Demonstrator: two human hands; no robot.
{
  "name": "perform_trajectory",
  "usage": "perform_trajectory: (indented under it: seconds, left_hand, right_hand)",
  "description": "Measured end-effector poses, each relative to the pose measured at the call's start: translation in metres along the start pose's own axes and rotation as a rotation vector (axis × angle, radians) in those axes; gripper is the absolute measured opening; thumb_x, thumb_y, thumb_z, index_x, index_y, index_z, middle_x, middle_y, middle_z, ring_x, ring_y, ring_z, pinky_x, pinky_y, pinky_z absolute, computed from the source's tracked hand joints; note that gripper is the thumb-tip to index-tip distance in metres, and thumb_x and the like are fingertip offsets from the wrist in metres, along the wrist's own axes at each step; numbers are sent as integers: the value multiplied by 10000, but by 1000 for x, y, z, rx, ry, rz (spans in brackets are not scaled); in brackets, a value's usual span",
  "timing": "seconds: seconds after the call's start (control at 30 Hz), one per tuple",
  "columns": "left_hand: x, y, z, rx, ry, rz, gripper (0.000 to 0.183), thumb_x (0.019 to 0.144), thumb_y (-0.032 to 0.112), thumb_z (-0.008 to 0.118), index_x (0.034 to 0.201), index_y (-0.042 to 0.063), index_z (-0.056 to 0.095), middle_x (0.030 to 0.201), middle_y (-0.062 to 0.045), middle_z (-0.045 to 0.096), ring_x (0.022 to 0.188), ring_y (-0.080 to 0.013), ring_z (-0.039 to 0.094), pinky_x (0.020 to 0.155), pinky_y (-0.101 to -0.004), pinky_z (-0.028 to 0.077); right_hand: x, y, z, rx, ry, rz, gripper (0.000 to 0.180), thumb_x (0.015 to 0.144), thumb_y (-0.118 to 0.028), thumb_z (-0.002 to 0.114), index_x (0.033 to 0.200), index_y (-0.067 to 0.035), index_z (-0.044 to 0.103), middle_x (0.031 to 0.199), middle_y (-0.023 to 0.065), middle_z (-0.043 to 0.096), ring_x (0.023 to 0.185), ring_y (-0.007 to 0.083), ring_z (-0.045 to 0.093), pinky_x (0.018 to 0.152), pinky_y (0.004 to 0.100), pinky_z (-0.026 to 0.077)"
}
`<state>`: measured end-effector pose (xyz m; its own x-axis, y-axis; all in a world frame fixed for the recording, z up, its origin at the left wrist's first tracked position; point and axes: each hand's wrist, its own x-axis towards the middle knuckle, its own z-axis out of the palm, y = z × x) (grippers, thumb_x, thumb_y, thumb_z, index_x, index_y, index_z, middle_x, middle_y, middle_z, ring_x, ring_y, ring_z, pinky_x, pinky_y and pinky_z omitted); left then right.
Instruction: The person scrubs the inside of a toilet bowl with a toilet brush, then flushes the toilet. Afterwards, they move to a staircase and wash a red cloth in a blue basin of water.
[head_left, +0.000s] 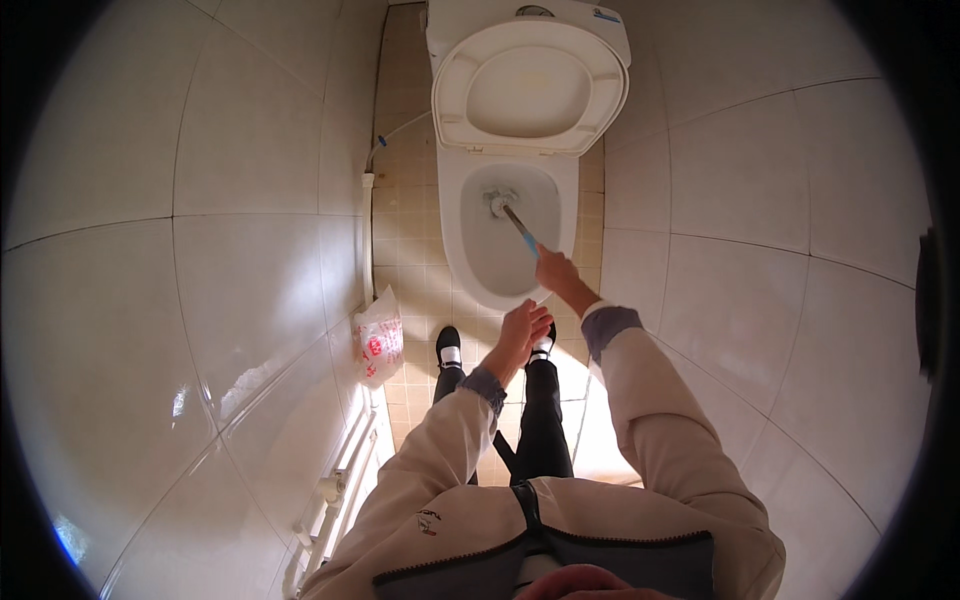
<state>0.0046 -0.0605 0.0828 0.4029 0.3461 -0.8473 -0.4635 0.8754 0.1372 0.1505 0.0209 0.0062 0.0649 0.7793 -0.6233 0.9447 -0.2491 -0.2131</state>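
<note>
My right hand (557, 271) is closed around the blue grip of a toilet brush (520, 227) at the right side of the toilet bowl (454, 247). The brush slants down to the left, and its pale head meets the water in the back part of the bowl. Just in front of the bowl's rim is my left hand (519, 330), holding nothing, its palm turned inward and its fingers partly spread. The toilet seat and lid (529, 90) stand raised against the cistern (480, 10).
Tiled walls rise close on both sides. Along the left wall run a white pipe (367, 240) and a thin hose with a blue fitting (382, 141). A plastic bag with red print (379, 341) hangs low at the left, above more white pipes (330, 487). My feet are on the tiled floor (420, 281).
</note>
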Motion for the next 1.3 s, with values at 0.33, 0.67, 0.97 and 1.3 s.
perform_trajectory:
  seconds: [0.33,0.67,0.97,1.3]
  left_hand:
    - [2,-8,69,-26,-175,-82,574,934,407,453,1342,28,317,1351,-177,428,1172,-317,505,970,-439,380]
    - [-29,-13,-3,34,69,-21,489,969,393,405,1270,7,402,1161,-132,569,1000,-212,594,838,-368,456]
    - [12,17,-10,109,83,5,582,938,436,444,1305,-9,363,1240,-146,489,1090,-237,540,890,-403,412]
    - [6,47,14,-79,-115,227,302,961,308,425,845,64,560,671,-42,540,542,-154,536,416,-311,406]
  right_hand:
    - [-101,7,-165,-353,-256,-85,400,878,-194,477,1271,-128,447,909,201,652,863,390,636,733,503,509]
    - [-98,-37,-55,521,-408,149,387,895,-241,449,1250,-117,541,738,155,650,596,269,634,520,386,504]
    - [-79,-18,-34,1376,-194,351,440,937,-202,465,1366,-111,427,577,37,488,366,106,394,322,236,308]
    - [-98,-71,-71,1029,-199,55,408,942,-200,458,1333,-80,460,663,86,563,459,145,504,383,277,372]
